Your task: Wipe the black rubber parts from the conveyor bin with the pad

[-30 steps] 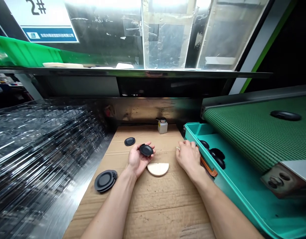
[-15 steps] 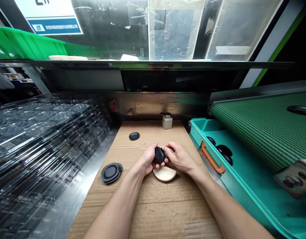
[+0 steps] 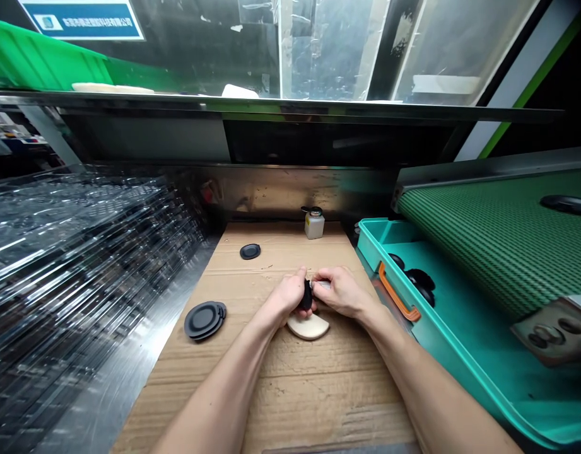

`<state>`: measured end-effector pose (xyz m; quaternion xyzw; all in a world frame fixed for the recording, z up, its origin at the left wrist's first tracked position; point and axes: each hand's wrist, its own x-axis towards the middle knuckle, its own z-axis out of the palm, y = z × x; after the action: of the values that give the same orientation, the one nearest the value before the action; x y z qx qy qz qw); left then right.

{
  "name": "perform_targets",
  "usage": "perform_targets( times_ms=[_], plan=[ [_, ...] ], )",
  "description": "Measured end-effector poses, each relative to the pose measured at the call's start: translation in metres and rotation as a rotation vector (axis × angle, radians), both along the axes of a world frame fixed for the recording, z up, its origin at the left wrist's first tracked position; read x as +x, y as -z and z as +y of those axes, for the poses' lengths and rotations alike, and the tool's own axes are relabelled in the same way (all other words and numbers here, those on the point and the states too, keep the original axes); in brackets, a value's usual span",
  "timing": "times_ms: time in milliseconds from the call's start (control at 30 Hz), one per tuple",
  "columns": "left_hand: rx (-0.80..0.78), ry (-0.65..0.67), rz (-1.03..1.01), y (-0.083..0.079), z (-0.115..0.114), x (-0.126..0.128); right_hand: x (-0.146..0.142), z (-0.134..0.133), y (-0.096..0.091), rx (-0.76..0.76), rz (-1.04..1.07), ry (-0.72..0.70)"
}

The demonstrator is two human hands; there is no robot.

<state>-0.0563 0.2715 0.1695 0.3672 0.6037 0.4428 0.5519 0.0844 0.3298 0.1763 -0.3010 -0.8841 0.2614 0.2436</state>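
Note:
Above the middle of the cardboard sheet (image 3: 281, 397), my left hand (image 3: 290, 292) is closed around a small black round plastic lid (image 3: 308, 296), turned nearly edge-on. My right hand (image 3: 343, 292) pinches a slim silvery tool (image 3: 324, 285) against the lid's right edge; fingers hide most of it, and its kind is unclear. Beneath the hands lies a cream round pad (image 3: 309, 326), partly covered by them. To the left, a few dark flat lids (image 3: 204, 320) overlap in a pile. One more black lid (image 3: 250, 251) lies farther back.
A small whitish bottle (image 3: 314, 227) with a dark top stands at the cardboard's back. On the right, a teal bin (image 3: 460, 372) with an orange handle holds black parts, beside a green conveyor belt (image 3: 498, 221). Clear plastic trays (image 3: 82, 265) are stacked left.
My left hand has turned the black lid from showing its face to nearly edge-on. My right hand stays at its edge. The whole view has shifted slightly.

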Motion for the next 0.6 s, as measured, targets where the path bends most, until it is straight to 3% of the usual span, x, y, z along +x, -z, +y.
perform_targets(
  times_ms=[200,400,600],
  plan=[
    [0.007,0.057,0.038,-0.0004,0.0001,0.0008,0.0023,0.0016,-0.0016,0.035,0.041,-0.028],
    [0.029,0.08,0.146,0.0004,0.0006,0.0045,0.0051,0.0023,-0.0041,0.026,-0.057,-0.02],
    [0.036,0.036,0.06,-0.0023,-0.0016,0.0046,0.0024,-0.0024,-0.0074,0.079,0.016,-0.001]
  ],
)
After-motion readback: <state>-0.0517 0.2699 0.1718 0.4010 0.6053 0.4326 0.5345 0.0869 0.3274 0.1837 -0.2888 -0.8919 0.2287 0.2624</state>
